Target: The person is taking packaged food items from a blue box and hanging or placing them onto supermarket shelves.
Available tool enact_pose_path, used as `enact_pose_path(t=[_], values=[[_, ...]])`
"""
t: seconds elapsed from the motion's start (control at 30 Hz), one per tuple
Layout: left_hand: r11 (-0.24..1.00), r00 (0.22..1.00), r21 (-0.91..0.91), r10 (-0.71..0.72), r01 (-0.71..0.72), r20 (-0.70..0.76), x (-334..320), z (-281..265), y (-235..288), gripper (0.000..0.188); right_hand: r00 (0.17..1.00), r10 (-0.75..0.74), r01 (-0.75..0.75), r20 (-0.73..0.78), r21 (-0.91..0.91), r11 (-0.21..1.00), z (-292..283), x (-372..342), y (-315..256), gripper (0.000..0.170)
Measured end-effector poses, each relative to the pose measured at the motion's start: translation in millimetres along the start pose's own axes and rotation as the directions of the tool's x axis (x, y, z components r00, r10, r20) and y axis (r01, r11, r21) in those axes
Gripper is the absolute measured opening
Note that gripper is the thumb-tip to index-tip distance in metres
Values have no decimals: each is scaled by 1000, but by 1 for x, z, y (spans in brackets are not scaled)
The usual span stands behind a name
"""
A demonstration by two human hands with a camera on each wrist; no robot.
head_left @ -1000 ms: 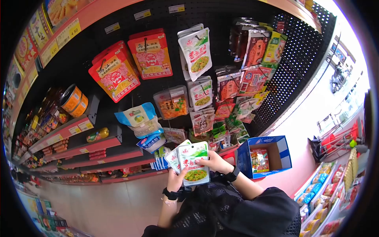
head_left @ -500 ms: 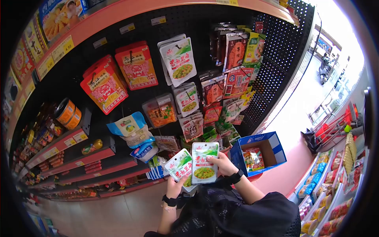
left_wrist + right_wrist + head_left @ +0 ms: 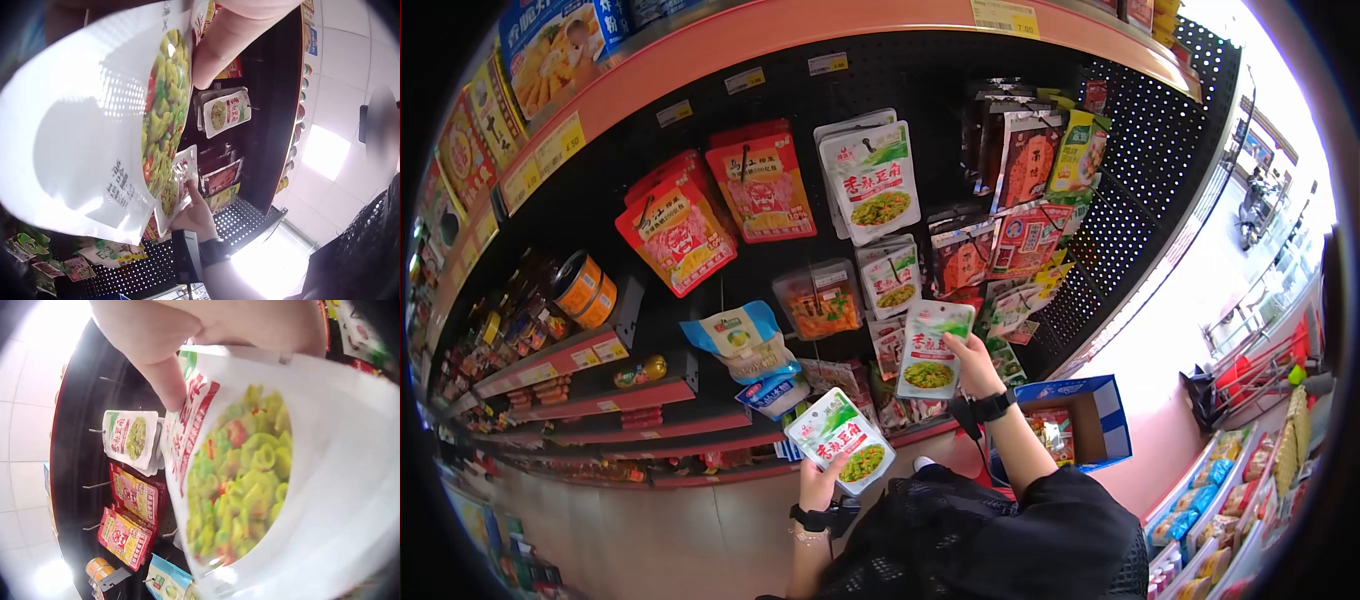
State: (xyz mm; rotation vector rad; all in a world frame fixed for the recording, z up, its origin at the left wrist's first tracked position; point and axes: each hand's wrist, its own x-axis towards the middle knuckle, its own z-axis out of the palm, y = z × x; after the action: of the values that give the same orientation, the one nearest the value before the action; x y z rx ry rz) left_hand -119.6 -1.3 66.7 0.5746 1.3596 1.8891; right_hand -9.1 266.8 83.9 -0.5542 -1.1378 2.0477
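Observation:
My left hand (image 3: 818, 484) pinches a white and green food pouch (image 3: 842, 440) with a picture of chopped green beans, low in front of my body. Farther forward and to the right, my right hand (image 3: 977, 370) grips a matching pouch (image 3: 934, 350), thumb on its printed front. That pouch overlaps the lower packets of the rack in the head view. Pouches of the same kind (image 3: 870, 185) hang on a hook above, with a shorter row (image 3: 890, 275) below them. In the right wrist view the bean picture on the held pouch (image 3: 244, 475) fills the middle.
Red pouches (image 3: 675, 235) hang to the left on the black pegboard (image 3: 1140, 160). Brown and red packets (image 3: 1028, 165) crowd its right side. A blue box (image 3: 1105, 420) with packets inside stands at the right, and shelves with jars (image 3: 585, 285) run along the left.
The two pouches, overlapping at first, have moved apart. My right hand has carried its pouch up toward the rack, while my left hand has shifted slightly left and down with the other.

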Motion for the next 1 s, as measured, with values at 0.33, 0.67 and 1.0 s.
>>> enact_pose_path(t=[0.33,0.67,1.0], values=[[999,999,48,10,-8,-42,16,11,-4,32,992,66,-56,104,-94,994,32,56,-3,28],[999,997,36,-13,16,-70,17,17,-6,32,993,90,-77,80,-152,985,35,77,-3,32],[999,999,43,-4,7,-51,15,18,-9,28,941,-316,326,123,-589,740,16,112,16,31]])
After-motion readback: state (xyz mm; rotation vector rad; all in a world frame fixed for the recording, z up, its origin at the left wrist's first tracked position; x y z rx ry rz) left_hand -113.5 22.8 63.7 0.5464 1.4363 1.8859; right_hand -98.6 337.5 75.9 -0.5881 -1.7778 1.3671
